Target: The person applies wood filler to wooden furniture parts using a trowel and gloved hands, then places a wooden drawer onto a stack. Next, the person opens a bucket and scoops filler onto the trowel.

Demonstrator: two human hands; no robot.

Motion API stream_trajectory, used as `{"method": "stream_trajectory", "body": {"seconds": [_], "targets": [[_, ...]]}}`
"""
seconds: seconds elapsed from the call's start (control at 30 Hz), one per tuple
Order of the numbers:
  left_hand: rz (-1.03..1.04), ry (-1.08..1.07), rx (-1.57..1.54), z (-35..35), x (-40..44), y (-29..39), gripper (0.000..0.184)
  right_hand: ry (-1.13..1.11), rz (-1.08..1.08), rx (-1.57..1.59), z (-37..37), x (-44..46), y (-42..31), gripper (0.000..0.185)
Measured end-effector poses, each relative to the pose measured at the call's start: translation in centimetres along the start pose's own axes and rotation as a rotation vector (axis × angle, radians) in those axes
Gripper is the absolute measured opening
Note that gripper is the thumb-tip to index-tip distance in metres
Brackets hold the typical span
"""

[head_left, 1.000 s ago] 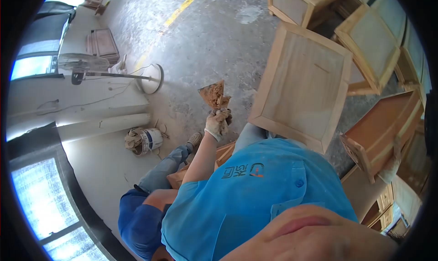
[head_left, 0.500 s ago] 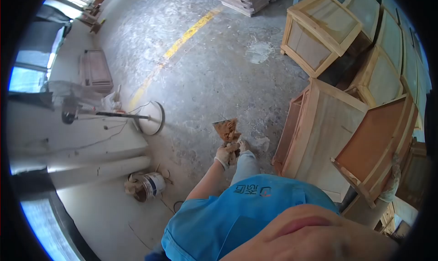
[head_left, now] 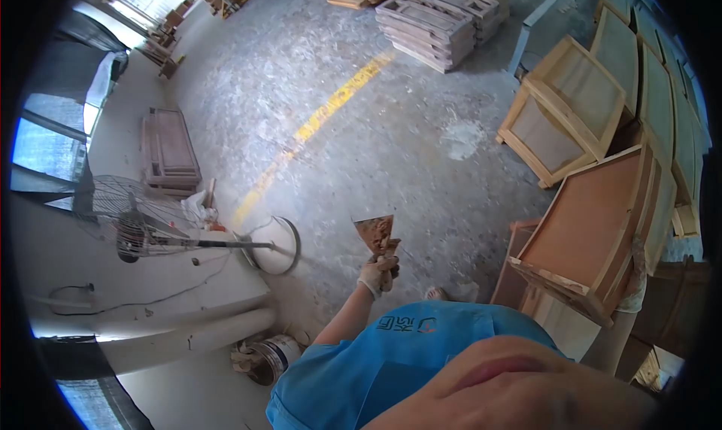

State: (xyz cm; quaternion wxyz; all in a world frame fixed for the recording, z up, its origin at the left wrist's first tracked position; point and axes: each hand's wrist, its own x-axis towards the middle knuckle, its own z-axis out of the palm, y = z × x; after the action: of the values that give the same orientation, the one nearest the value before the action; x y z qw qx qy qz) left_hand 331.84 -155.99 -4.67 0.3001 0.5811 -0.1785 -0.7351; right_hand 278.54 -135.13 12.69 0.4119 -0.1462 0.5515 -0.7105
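Observation:
My left hand (head_left: 378,273), in a pale, stained glove, is wrapped round the handle of a putty knife (head_left: 374,233). Reddish-brown putty covers the knife's wide blade, which points away from me above the floor. At the right, my gloved right hand (head_left: 634,293) grips the edge of a wooden drawer (head_left: 583,223), held tilted by my side. The drawer shows a flat brown panel within a light wood frame. Most of the right hand's fingers are hidden by the drawer's edge.
Pale wooden cabinets (head_left: 571,103) stand along the right. Stacked panels (head_left: 432,27) lie at the back near a yellow floor line (head_left: 342,103). To the left are a fan with a round base (head_left: 280,246), a bucket (head_left: 274,355) and dark panels (head_left: 171,150) leaning on the wall.
The drawer in my right hand has swung left and away from the cabinet beneath it. The view has shifted, showing more of the far floor. My left hand still holds the putty knife.

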Motion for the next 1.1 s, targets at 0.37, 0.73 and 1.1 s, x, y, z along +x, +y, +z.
{"method": "stream_trajectory", "body": {"seconds": [0.37, 0.73, 1.1], "targets": [[0.194, 0.020, -0.218, -1.3, 19.2, 17.0, 0.025, -0.373, -0.007, 0.101, 16.7, 27.4, 9.8, 0.052], [0.306, 0.253, -0.454, -8.3, 28.9, 34.3, 0.025, -0.203, 0.254, -0.150, 49.1, 51.8, 16.1, 0.049], [0.389, 0.192, -0.377, -7.5, 54.6, 69.6, 0.034, -0.156, 0.083, -0.133, 78.1, 70.2, 12.7, 0.043]]}}
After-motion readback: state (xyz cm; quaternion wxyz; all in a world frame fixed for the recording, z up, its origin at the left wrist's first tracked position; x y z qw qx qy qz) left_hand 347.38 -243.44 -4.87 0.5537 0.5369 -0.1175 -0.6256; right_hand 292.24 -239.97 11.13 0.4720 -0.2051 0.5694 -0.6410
